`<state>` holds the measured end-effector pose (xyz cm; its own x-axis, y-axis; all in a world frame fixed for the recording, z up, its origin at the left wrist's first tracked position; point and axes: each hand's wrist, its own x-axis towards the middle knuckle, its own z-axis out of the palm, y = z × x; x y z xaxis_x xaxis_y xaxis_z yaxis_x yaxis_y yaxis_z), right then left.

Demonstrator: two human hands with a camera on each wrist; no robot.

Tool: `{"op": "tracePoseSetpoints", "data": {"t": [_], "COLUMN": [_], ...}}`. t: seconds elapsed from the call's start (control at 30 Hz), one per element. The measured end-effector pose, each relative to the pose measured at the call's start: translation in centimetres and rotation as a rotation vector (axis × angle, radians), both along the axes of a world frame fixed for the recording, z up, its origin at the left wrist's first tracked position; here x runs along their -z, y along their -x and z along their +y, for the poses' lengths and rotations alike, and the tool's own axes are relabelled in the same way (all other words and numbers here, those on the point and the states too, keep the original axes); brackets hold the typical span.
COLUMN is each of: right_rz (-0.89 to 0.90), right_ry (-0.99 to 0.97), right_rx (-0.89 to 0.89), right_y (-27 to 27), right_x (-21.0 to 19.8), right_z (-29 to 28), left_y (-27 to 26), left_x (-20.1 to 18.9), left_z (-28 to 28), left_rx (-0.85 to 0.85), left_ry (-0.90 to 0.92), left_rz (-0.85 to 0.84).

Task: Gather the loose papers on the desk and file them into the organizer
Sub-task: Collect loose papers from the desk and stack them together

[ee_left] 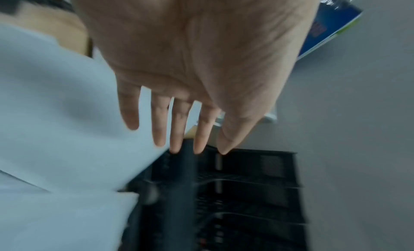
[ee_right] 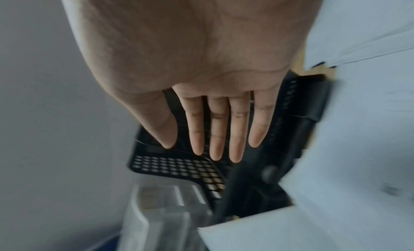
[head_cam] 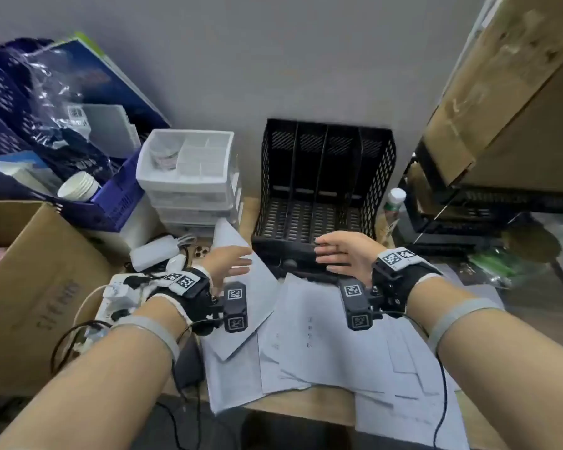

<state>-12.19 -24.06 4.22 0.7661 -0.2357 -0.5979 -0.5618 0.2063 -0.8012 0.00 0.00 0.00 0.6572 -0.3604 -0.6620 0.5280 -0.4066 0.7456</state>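
Loose papers [head_cam: 309, 339] are spread on the surface before the empty black organizer [head_cam: 325, 186]; none is yet gathered. The left hand [head_cam: 229, 263] and right hand [head_cam: 345, 251] are held above them, each grip open and empty (fingers straight). Squaring the sheets into one stack is judged the next need.

A cluttered office corner: loose papers [head_cam: 309, 336] on the table [head_cam: 303, 405], a file organizer [head_cam: 325, 186] at 12 o'clock, cardboard box [head_cam: 36, 287] at 9.
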Motion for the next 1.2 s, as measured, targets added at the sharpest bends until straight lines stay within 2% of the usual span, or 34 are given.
{"op": "tracePoseSetpoints", "data": {"t": [0.13, 0.27, 0.37, 0.43, 0.53, 0.6, 0.7, 0.8, 0.87, 0.93, 1.0, 1.07, 1.13, 1.2], "right_rz": [0.213, 0.321, 0.351, 0.317, 0.251, 0.326, 0.567, 0.576, 0.478, 0.377, 0.287, 0.236, 0.268, 0.311], "right_ry": [0.112, 0.291, 0.303, 0.343, 0.512, 0.657, 0.786, 0.86, 0.885, 0.888, 0.898, 0.953, 0.996, 1.024], "right_rx": [-0.106, -0.28, -0.311, -0.319, -0.258, -0.23, -0.243, -0.374, -0.414, -0.42, -0.513, -0.691, -0.837, -0.867], "right_y": [0.9, 2.8, 4.4, 5.3, 6.5, 7.4, 9.2, 10.4, 10.7, 10.6, 10.5, 10.3, 10.2, 10.0], "right_x": [7.0, 12.2, 14.5, 15.3, 16.2, 16.6, 17.1, 17.7, 17.8, 17.6, 17.2, 17.2, 17.8, 18.4], "right_z": [2.1, 3.2, 3.7, 4.1, 3.9, 3.2, 2.1, 2.6, 3.7, 4.8, 6.2, 7.7, 9.0, 9.8], "left_y": [0.6, 2.0, 2.8, 3.2, 3.5, 3.7, 3.5, 3.3, 3.4, 3.4, 3.6, 3.8, 4.1, 4.7], "left_x": [6.1, 9.5, 11.0, 11.6, 11.9, 11.8, 11.1, 9.9, 8.3, 6.9, 5.2, 3.9, 3.4, 3.4], "left_z": [2.9, 4.3, 4.3, 4.3, 4.4, 4.5, 5.5, 7.1, 8.1, 8.6, 8.6, 8.3, 7.7, 7.1], "left_rx": [0.052, 0.101, 0.128, 0.143, 0.105, 0.035, -0.075, -0.162, -0.23, -0.232, -0.092, 0.032, 0.119, 0.199], "left_ry": [-0.378, -0.46, -0.48, -0.48, -0.442, -0.399, -0.245, -0.1, -0.03, 0.002, -0.029, -0.008, 0.007, -0.063], "left_rz": [-0.27, -0.34, -0.349, -0.354, -0.344, -0.299, -0.123, -0.078, -0.177, -0.346, -0.562, -0.709, -0.816, -0.892]}}
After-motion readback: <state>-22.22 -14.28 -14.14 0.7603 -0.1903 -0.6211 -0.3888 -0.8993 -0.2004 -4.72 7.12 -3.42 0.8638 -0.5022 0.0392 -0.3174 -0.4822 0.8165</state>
